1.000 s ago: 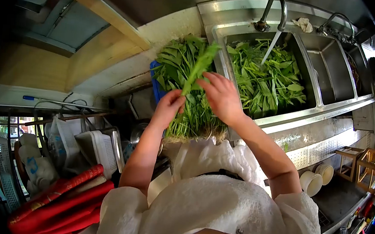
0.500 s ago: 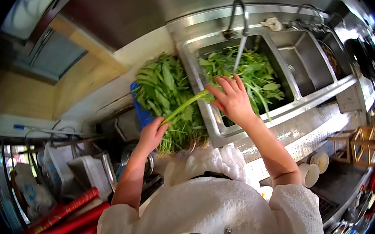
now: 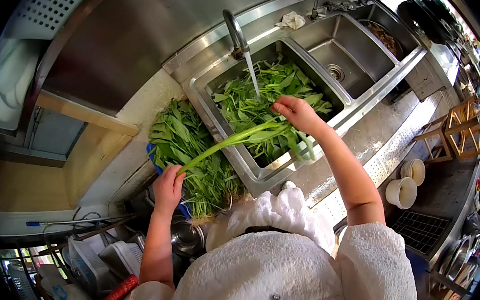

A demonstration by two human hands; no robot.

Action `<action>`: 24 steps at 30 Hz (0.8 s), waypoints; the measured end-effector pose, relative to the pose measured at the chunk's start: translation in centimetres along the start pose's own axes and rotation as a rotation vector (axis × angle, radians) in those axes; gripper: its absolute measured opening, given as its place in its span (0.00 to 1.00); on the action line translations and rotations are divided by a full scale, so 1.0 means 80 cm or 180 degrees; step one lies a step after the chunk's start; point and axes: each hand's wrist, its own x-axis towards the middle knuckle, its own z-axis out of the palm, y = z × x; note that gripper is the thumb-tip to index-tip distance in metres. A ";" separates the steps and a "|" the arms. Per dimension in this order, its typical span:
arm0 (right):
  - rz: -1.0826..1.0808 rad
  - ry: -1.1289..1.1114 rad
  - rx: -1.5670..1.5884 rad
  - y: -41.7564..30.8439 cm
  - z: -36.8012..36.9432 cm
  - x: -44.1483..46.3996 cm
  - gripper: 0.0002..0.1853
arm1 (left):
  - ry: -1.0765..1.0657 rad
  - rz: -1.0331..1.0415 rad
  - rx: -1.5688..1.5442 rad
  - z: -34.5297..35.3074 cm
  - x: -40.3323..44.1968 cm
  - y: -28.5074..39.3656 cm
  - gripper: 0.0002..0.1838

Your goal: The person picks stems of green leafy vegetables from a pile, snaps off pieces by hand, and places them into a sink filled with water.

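The left hand [image 3: 167, 188] is gripping the bare end of a long green stalk [image 3: 223, 143], its thumb and fingers closing around the stem at the near left. The stalk is slanting toward the far right, passing above a leafy pile [image 3: 179, 134] and crossing the left rim of the left basin [image 3: 214, 126]. Its leafy end is drooping over the near side of that basin. The right hand [image 3: 297, 114] is holding its fingers bent inward just above this leafy end; whether they are pinching a leaf cannot be told.

The pile is lying in a blue crate [image 3: 151, 152], which is standing just left of the basin, root ends pointing to the near side. More greens [image 3: 280, 85] are filling the left basin, and a tap [image 3: 236, 32] at its far side is pouring a stream of water [image 3: 251, 74] onto them. A crumpled cloth [image 3: 291, 20] is resting on the far ledge. To the right, the middle basin [image 3: 322, 53] is showing its round drain [image 3: 335, 72]. Two white tubs [image 3: 400, 192] are sitting farther right, near a wooden stool [image 3: 453, 131].
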 end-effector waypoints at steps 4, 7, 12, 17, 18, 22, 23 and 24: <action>-0.0707 0.0186 0.0057 0.002 0.002 -0.011 0.08 | 0.0072 0.0041 0.0428 -0.002 0.002 0.008 0.08; -0.0919 0.0161 -0.0612 -0.014 0.002 -0.018 0.12 | 0.0081 0.0108 0.0599 0.001 0.002 0.009 0.08; -0.1767 0.0684 -0.1620 -0.023 -0.003 -0.015 0.16 | -0.0388 -0.0588 -0.0589 0.002 0.003 0.013 0.07; -0.2062 0.0847 -0.1654 -0.025 -0.011 -0.017 0.15 | -0.1014 -0.1389 -0.1358 0.002 -0.003 0.002 0.08; -0.2145 0.0762 -0.1578 -0.022 -0.011 -0.018 0.16 | -0.1095 -0.1695 -0.1486 0.002 -0.003 0.003 0.08; -0.1586 0.0243 -0.1353 -0.008 -0.002 -0.016 0.12 | -0.0814 -0.1219 -0.1262 0.015 -0.005 0.011 0.08; -0.0850 0.0401 -0.0437 -0.008 0.003 -0.010 0.09 | -0.0712 -0.1086 -0.0890 0.019 -0.003 0.020 0.08; -0.0103 0.0544 0.0472 -0.002 0.009 -0.003 0.07 | -0.0608 -0.0956 -0.0521 0.025 0.001 0.028 0.08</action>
